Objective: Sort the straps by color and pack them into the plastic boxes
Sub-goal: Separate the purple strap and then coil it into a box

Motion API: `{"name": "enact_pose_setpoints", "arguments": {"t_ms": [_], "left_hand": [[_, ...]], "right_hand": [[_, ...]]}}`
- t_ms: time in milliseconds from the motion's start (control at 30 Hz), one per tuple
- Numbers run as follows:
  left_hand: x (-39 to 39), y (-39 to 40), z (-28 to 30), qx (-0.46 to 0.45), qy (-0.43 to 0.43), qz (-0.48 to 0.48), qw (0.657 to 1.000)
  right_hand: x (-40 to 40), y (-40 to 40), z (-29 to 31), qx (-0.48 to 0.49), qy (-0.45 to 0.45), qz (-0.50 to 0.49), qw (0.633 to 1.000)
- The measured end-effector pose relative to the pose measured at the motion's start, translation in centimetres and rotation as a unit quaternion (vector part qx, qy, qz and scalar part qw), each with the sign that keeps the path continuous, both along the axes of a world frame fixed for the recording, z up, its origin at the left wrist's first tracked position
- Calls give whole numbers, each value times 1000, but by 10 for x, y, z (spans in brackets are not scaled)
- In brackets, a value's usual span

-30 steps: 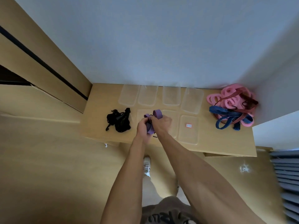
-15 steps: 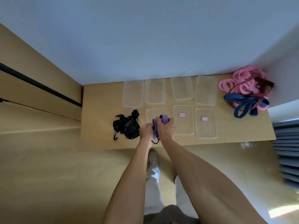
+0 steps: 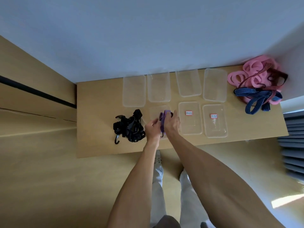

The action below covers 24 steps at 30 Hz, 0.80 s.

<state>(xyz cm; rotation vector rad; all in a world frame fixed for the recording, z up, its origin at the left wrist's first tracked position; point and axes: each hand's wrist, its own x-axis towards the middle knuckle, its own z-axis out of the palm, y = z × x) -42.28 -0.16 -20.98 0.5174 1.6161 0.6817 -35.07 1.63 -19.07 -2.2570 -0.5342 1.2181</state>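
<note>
1. The purple strap (image 3: pixel 162 120) sits bunched between both hands, over the near-row plastic box (image 3: pixel 155 112) just right of the black strap pile (image 3: pixel 130 127). The right hand (image 3: pixel 171 125) has its fingers wrapped round the strap; the left hand (image 3: pixel 152 129) pinches its lower part.
2. Risk, as I judge it: the folded strap could spring open when let go and spill over the box's rim, since it looks elastic and the box shallow. A dark hook seems to hang from its lower end and could snag on the rim.
3. The black strap pile lies on the tabletop (image 3: pixel 98 112) just beside the left hand; a careless wrist could drag it along.
4. Right of that box stand two labelled boxes (image 3: pixel 190 125), with four lids or boxes in a row behind.
5. The pink, blue and red straps (image 3: pixel 256 86) lie well apart at the tabletop's far right corner, unsorted.
</note>
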Motion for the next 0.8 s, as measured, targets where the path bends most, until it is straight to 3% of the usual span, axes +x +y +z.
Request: {"name": "enact_pose_setpoints", "arguments": {"t_ms": [233, 400, 533, 667, 800], "left_hand": [[-1, -3, -13, -4, -34, 29, 999], [-4, 3, -7, -3, -13, 46, 999], [1, 2, -3, 19, 81, -16, 996], [5, -2, 3, 76, 215, -67, 971], [5, -5, 8, 83, 219, -76, 969]], "right_hand": [[-3, -3, -20, 30, 6, -2, 1000], [-4, -1, -19, 53, 1, 10, 999], [-8, 4, -20, 34, -13, 49, 998], [-6, 3, -17, 20, -57, 55, 997], [2, -5, -16, 44, -68, 21, 997]]}}
